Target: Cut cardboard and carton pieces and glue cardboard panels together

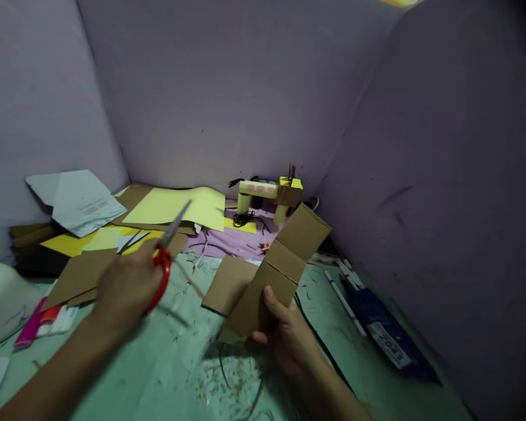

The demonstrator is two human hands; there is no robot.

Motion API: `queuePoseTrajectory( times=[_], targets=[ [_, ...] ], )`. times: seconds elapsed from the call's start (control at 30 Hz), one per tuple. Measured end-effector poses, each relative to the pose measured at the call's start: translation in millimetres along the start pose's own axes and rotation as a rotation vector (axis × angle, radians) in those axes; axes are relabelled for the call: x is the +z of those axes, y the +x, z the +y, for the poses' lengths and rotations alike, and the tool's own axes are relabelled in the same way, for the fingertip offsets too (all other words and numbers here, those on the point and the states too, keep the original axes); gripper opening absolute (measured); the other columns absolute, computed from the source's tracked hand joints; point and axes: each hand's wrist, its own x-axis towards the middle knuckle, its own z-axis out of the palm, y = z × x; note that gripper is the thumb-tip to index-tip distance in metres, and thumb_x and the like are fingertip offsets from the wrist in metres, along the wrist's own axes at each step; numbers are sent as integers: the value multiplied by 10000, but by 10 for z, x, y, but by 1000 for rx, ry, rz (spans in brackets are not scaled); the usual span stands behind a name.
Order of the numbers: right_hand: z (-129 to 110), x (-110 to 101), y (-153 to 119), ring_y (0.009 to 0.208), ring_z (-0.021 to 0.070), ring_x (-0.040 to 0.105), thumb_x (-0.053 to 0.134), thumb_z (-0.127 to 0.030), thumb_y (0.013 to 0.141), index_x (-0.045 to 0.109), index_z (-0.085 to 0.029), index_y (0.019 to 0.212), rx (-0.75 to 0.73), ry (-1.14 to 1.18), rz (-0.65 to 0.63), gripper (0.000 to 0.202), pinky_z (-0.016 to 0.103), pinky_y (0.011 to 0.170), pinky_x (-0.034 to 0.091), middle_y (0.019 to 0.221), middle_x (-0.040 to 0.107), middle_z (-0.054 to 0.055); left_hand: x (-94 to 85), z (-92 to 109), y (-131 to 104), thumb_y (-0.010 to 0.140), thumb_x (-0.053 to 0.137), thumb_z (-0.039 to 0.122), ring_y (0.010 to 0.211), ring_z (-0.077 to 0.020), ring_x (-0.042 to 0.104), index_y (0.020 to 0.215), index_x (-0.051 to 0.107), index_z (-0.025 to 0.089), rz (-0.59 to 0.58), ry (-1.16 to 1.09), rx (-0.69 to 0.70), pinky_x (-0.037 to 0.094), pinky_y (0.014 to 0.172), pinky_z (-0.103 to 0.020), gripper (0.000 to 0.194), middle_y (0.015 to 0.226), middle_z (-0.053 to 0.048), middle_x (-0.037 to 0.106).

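Note:
Red-handled scissors (pixel 163 280) are in my left hand (pixel 129 280), the blades pointing up and away to the right; hand and scissors are blurred. My right hand (pixel 289 330) grips a folded strip of brown cardboard (pixel 284 263), thumb on its face and fingers behind it. Two crease lines cross the strip, which is held tilted above the table. Another flat cardboard piece (pixel 230 283) lies just behind and left of it. The scissors are apart from the cardboard.
A giraffe-like paper figure (pixel 258 190) stands at the back by black cord (pixel 244 218). Yellow paper (pixel 179 207) and cardboard sheets are piled at left, near glue sticks (pixel 50 318). A blue packet (pixel 388 333) and striped sticks (pixel 345 303) lie right, beside the wall.

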Motion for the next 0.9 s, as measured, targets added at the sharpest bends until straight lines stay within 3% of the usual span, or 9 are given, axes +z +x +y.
queuePoseTrajectory(
  times=[0.13,0.27,0.33,0.37,0.43,0.5,0.67,0.77,0.9],
  targets=[
    [12,2,30,671,163,690,704,-379,739,587,-200,1068,4,-39,14,392,174,330,505,855,733,17,-127,-364,193,826,375,358,757,-416,650,1093,582,41,-77,161,-45,433,543,-380,463,778,-243,672],
    [11,10,27,665,185,695,682,-331,747,576,-164,1058,-18,-63,-15,368,192,317,511,892,725,57,-151,-250,101,839,367,403,927,-470,611,1134,565,77,11,138,-73,457,670,-516,482,913,-219,663],
    [5,32,5,623,185,690,689,-327,730,584,-143,1031,-16,-66,-52,368,193,305,504,870,722,73,-85,-25,-46,860,330,484,1007,-400,603,1171,545,141,63,-41,-34,466,763,-502,510,1030,-162,657],
    [2,46,-10,604,183,687,695,-330,719,591,-136,1014,-8,-66,-77,368,191,303,502,848,721,76,-28,104,-137,852,341,504,943,-310,646,1138,561,173,23,-163,25,501,745,-404,490,987,-113,684],
    [4,71,-40,554,172,676,702,-351,701,603,-128,988,23,-67,-163,377,183,304,496,792,717,76,120,349,-334,750,502,527,840,-284,674,1102,557,123,-288,-826,153,533,657,-351,539,919,-141,705],
    [15,80,-66,492,155,653,705,-400,685,609,-126,983,44,-78,-280,417,174,300,479,722,708,66,275,525,-509,728,565,549,806,-280,679,1079,558,122,-575,-1177,135,543,629,-354,552,965,-163,708],
    [58,10,-71,497,136,609,692,-518,673,656,-126,944,-30,-245,-430,477,207,395,491,693,694,48,473,620,-689,649,714,472,620,-228,670,939,596,113,-621,-1426,-191,533,539,-315,476,818,-114,735],
    [79,-33,-47,658,167,636,652,-537,717,695,-126,921,-165,-309,-433,461,284,639,527,764,704,66,472,602,-684,625,756,423,643,-237,684,997,583,119,-655,-1537,-254,542,554,-322,510,828,-99,739],
    [88,-37,-36,740,199,623,544,-607,769,709,-131,912,-242,-335,-352,524,312,667,509,860,698,98,442,621,-677,582,797,380,636,-244,690,1032,563,109,-676,-1567,-295,544,553,-322,575,809,-98,741]
  ],
)
